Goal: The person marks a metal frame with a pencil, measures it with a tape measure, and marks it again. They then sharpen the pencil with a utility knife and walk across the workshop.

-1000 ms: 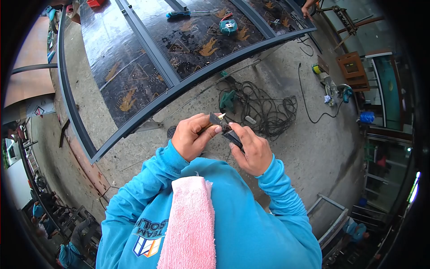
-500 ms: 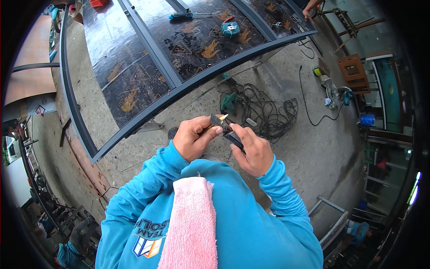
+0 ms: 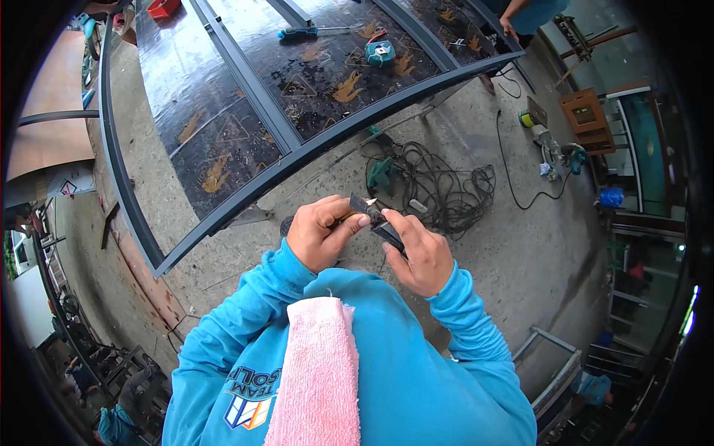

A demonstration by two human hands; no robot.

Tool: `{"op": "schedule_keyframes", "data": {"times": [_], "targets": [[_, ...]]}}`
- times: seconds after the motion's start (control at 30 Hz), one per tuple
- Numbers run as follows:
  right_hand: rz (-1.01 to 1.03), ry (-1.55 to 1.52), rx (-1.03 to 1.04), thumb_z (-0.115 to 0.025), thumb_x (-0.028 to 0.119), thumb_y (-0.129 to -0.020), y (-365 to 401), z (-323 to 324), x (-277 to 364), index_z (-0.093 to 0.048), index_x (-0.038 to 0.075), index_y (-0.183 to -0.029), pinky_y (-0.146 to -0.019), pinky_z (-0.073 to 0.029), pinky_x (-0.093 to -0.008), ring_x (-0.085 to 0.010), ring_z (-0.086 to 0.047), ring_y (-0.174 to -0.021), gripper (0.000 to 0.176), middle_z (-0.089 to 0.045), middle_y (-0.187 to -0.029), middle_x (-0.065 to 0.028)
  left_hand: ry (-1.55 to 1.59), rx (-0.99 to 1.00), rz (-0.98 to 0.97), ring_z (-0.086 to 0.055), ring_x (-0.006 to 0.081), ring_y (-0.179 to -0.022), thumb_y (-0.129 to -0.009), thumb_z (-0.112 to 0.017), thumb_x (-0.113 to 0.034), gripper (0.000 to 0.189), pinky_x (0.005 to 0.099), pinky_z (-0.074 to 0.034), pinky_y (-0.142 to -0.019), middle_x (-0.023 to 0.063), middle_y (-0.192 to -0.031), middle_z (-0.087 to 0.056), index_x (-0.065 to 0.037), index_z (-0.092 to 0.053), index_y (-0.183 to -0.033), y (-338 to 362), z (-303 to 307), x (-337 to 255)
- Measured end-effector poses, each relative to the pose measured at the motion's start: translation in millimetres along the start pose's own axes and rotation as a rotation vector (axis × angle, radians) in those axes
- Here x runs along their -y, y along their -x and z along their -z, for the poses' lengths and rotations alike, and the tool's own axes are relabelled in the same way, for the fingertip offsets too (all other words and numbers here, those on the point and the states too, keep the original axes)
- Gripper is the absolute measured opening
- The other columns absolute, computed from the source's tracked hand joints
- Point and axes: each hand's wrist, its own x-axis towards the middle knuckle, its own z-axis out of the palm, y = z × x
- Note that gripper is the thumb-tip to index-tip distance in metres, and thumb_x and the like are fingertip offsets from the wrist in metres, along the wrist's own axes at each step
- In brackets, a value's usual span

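In front of my chest, my left hand pinches a small dark flat piece between thumb and fingers. A pale pointed tip shows beside that piece; I cannot make out what it belongs to. My right hand is closed around a black bar-like piece, its index finger reaching toward the left hand's fingertips. The two held things are close together, and fingers hide where they may touch.
Ahead stands a grey metal frame over a dark printed board. On the board lie a screwdriver and a teal tape measure. Tangled black cables cover the floor beyond my hands. Another person's hand rests at the frame's far right.
The pale tip at my left hand looks less yellow and slightly lower. Both hands keep nearly the same place. At the far right, more of another person in blue has come into view.
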Motion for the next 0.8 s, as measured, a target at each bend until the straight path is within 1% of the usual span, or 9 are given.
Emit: {"op": "schedule_keyframes", "data": {"times": [0.1, 0.2, 0.3, 0.4, 0.5, 0.6, 0.7, 0.8], "targets": [[0.000, -0.007, -0.025, -0.062, 0.011, -0.084, 0, 2, 0, -0.043, 0.003, -0.136, -0.059, -0.052, -0.0439, -0.0356, -0.064, -0.071, 0.055, -0.059, -0.094, -0.0171, 0.006, 0.030, 0.269, -0.045, 0.0110, -0.061, -0.088, -0.069, -0.016, 0.025, 0.0308, -0.036, -0.053, 0.0078, -0.067, -0.051, 0.004, -0.059, -0.077, 1, 4, -11], [0.006, -0.013, -0.012, -0.062, 0.012, -0.084, -2, 3, 0, -0.043, 0.003, -0.136, -0.059, -0.052, -0.0439, -0.0357, -0.064, -0.071, 0.056, -0.059, -0.093, -0.0170, 0.011, -0.017, 0.078, -0.045, 0.0087, -0.062, -0.089, -0.069, -0.016, 0.024, 0.0300, -0.036, -0.052, 0.0074, -0.067, -0.052, 0.004, -0.061, -0.079, 0, 0, -4], [0.010, -0.010, 0.020, -0.062, 0.012, -0.084, -2, 2, -3, -0.043, 0.003, -0.136, -0.059, -0.052, -0.0437, -0.0355, -0.064, -0.071, 0.056, -0.059, -0.093, -0.0169, 0.218, -0.175, -0.066, -0.050, 0.0182, -0.057, -0.086, -0.073, -0.024, 0.025, 0.0321, -0.040, -0.052, 0.0128, -0.066, -0.054, 0.000, -0.068, -0.091, -1, -18, 4], [0.013, -0.002, 0.027, -0.062, 0.012, -0.084, -2, 3, -2, -0.043, 0.003, -0.135, -0.059, -0.052, -0.0434, -0.0353, -0.064, -0.071, 0.055, -0.059, -0.093, -0.0167, 0.088, -0.012, 0.030, -0.045, 0.0073, -0.061, -0.089, -0.070, -0.019, 0.022, 0.0280, -0.036, -0.052, 0.0073, -0.066, -0.054, 0.003, -0.067, -0.088, 2, -5, 4], [0.010, -0.008, -0.032, -0.062, 0.012, -0.084, -2, 0, -2, -0.044, 0.003, -0.135, -0.059, -0.052, -0.0436, -0.0352, -0.063, -0.071, 0.055, -0.058, -0.093, -0.0166, 0.000, 0.045, 0.284, -0.045, 0.0075, -0.061, -0.090, -0.068, -0.017, 0.020, 0.0286, -0.038, -0.053, 0.0078, -0.066, -0.055, 0.003, -0.067, -0.093, 1, 4, -10], [0.006, -0.007, -0.031, -0.062, 0.011, -0.085, -2, -1, -2, -0.044, 0.003, -0.135, -0.059, -0.052, -0.0438, -0.0349, -0.063, -0.070, 0.055, -0.058, -0.092, -0.0163, -0.019, 0.037, 0.271, -0.045, 0.0089, -0.061, -0.089, -0.068, -0.016, 0.020, 0.0294, -0.038, -0.053, 0.0077, -0.066, -0.053, 0.003, -0.067, -0.093, 0, 4, -7], [-0.013, -0.007, 0.006, -0.062, 0.011, -0.085, -2, 1, 0, -0.043, 0.003, -0.136, -0.059, -0.052, -0.0436, -0.0346, -0.063, -0.070, 0.055, -0.058, -0.092, -0.0162, 0.040, -0.081, -0.012, -0.047, 0.0113, -0.060, -0.088, -0.069, -0.016, 0.021, 0.0298, -0.039, -0.054, 0.0083, -0.067, -0.052, 0.004, -0.066, -0.087, -2, -5, 0], [-0.010, -0.013, 0.011, -0.062, 0.011, -0.085, -2, 1, -1, -0.043, 0.003, -0.136, -0.059, -0.052, -0.0433, -0.0345, -0.063, -0.071, 0.055, -0.058, -0.092, -0.0162, 0.083, -0.029, -0.033, -0.050, 0.0140, -0.060, -0.088, -0.069, -0.016, 0.020, 0.0305, -0.040, -0.054, 0.0091, -0.068, -0.052, 0.004, -0.066, -0.087, -2, -5, 4]]}}
